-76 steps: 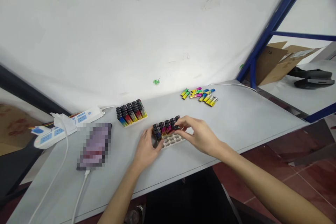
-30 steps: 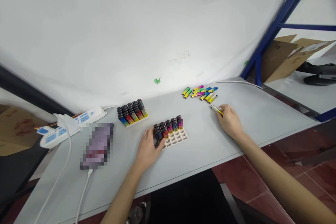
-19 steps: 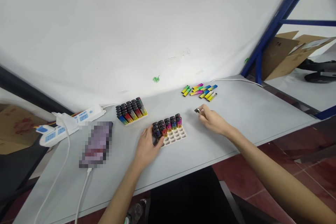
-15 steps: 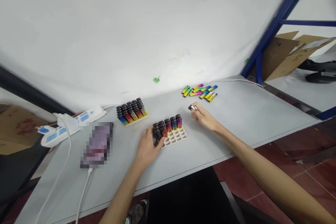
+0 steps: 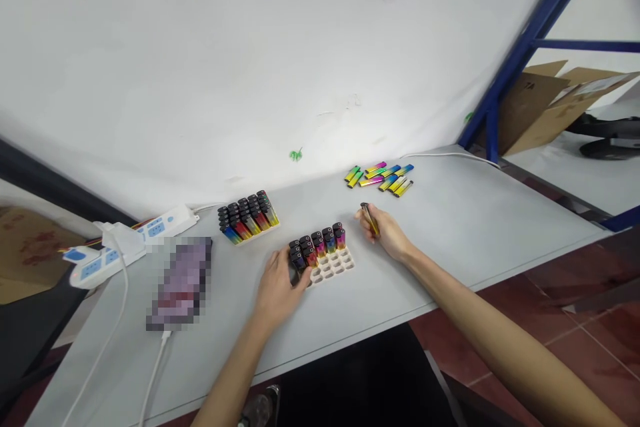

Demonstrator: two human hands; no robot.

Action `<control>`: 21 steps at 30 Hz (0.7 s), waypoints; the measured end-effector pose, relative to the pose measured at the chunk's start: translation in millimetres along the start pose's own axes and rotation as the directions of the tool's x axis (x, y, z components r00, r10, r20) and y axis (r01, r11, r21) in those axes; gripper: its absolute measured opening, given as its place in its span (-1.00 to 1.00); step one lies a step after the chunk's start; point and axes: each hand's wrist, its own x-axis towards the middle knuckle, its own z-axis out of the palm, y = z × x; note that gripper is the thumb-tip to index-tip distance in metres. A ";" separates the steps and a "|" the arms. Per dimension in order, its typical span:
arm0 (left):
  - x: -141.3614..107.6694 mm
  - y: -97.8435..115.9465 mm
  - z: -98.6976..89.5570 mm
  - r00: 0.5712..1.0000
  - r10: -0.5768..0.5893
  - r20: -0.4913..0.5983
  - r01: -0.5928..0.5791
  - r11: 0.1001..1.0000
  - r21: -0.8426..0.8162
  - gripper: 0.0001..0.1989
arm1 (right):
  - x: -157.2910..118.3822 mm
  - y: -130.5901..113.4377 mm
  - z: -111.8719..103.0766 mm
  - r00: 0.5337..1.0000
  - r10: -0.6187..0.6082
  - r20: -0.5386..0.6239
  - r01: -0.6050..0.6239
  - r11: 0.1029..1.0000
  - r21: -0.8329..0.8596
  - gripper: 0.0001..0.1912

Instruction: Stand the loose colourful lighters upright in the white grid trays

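My left hand grips the left end of a white holed tray, its thumb at the near side. Lighters with black tops stand upright in the tray's back and left holes, while several holes at the front right show bare. Between the fingers and thumb of my right hand is a gold-and-dark lighter, held upright just right of the tray and apart from it. Loose lighters in bright colours lie in a group behind my right hand.
A second tray, packed with upright lighters, stands at the back left. Further left are a power strip and a blurred purple object with a white cable. A white wall closes off the back; a blue metal frame rises at the right.
My right hand has turned the lighter from pointing sideways to upright and come slightly nearer to me. My left hand stays at the tray.
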 end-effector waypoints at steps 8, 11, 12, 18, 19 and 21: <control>0.5 2.0 -0.7 1.000 -0.015 0.001 0.016 1.000 -0.002 -0.48 | -3.4 -6.7 0.9 1.000 0.008 -0.005 -0.007 0.998 0.061 -0.49; 0.9 2.1 -0.4 1.000 -0.012 -0.003 0.012 1.000 -0.003 -0.47 | -0.7 -4.4 -0.5 0.998 0.041 -0.050 -0.037 0.996 0.082 -0.41; 1.0 1.8 -0.2 1.000 -0.007 -0.002 0.007 1.000 -0.001 -0.47 | 0.1 -3.7 -0.7 0.996 0.046 -0.071 -0.040 0.996 0.085 -0.41; 1.2 -1.3 1.1 1.000 0.002 0.003 -0.002 1.000 0.016 -0.46 | 1.9 -3.7 0.3 0.986 0.099 -0.137 -0.081 0.988 0.134 -0.50; 1.2 -1.4 1.4 1.000 -0.003 0.002 0.003 1.000 0.014 -0.45 | 1.6 -3.9 0.5 0.985 0.094 -0.144 -0.075 0.988 0.133 -0.49; 1.2 -1.2 1.7 1.000 -0.014 -0.003 0.014 1.000 0.007 -0.46 | 0.8 -3.7 0.8 0.986 0.070 -0.150 -0.052 0.991 0.123 -0.47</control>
